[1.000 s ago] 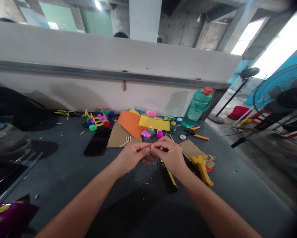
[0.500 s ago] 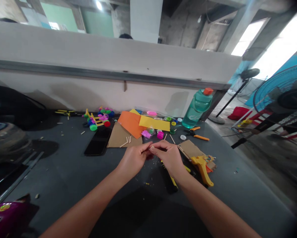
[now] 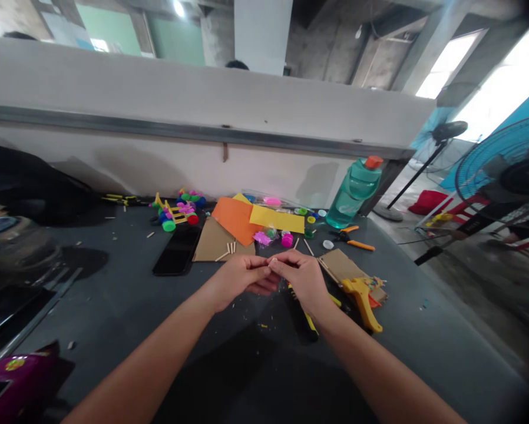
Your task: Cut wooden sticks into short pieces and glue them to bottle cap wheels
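Note:
My left hand [image 3: 247, 275] and my right hand [image 3: 298, 277] meet fingertip to fingertip above the dark table, both pinched closed. Between the fingertips is a tiny pale piece [image 3: 272, 262], too small and covered to name. Just beyond my left hand, several short wooden sticks [image 3: 231, 248] lie on a cardboard sheet [image 3: 207, 250]. A black-and-yellow tool [image 3: 309, 324] lies partly hidden beneath my right hand and wrist. To the right, a yellow glue gun [image 3: 362, 303] rests against another cardboard piece [image 3: 340, 265].
A black phone [image 3: 175, 253] lies left of the cardboard, near a colourful toy car [image 3: 174, 213]. Orange paper [image 3: 233, 219], yellow paper [image 3: 277, 220] and bottle caps are at the back. A teal bottle [image 3: 353, 194] stands behind orange-handled pliers [image 3: 355, 237]. A purple object [image 3: 21, 383] sits front left.
The fingers of my left hand have shifted, with its lower fingers now showing below the pinch. My hands stay together. The whole view has moved slightly.

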The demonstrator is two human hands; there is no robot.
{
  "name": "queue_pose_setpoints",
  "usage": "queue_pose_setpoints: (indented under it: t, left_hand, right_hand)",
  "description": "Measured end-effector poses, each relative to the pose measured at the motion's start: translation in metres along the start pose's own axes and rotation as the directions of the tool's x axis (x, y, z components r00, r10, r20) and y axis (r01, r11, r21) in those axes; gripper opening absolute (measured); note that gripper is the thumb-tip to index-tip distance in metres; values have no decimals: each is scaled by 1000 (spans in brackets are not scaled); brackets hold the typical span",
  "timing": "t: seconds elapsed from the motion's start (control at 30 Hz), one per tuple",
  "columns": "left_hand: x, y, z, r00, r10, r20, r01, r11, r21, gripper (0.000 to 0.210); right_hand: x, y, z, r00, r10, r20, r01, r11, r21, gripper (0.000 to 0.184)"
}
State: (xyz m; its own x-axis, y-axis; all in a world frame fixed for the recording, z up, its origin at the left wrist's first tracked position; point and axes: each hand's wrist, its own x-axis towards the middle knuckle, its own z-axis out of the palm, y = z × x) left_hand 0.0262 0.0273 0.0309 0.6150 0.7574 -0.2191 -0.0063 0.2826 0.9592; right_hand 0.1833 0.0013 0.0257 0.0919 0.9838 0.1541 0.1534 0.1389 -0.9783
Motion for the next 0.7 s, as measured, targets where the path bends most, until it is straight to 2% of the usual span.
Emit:
queue_pose_setpoints:
  t: [0.1, 0.2, 0.33, 0.4, 0.47, 0.6, 0.7]
  left_hand:
    - [-4, 6, -5, 997, -65, 48, 72, 982, -173, 24]
    - [-6, 8, -6, 994, -94, 56, 104, 972, -212, 21]
    - [-2, -1, 6, 997, -72, 20, 75, 986, -152, 20]
    - [2, -8, 17, 994, 0, -113, -18, 988, -153, 20]
    - [5, -15, 26, 978, 80, -194, -106, 986, -129, 20]
    - [7, -23, 33, 959, 157, -236, -163, 987, -5, 21]
    - [7, -22, 29, 948, 200, -249, -173, 977, 127, 23]
  right_hand:
    - [1, -2, 0, 990, 136, 33, -140, 976, 169, 17]
    - [1, -1, 0, 982, 180, 50, -186, 958, 217, 18]
    - [2, 4, -2, 993, 111, 43, -115, 987, 115, 16]
    - [3, 5, -5, 996, 79, 36, -81, 995, 56, 16]
    - [4, 5, -8, 998, 53, 35, -54, 998, 14, 16]
    - [3, 4, -7, 999, 9, 33, -7, 998, -59, 15]
    - [4, 4, -5, 999, -18, 35, 22, 994, -110, 16]
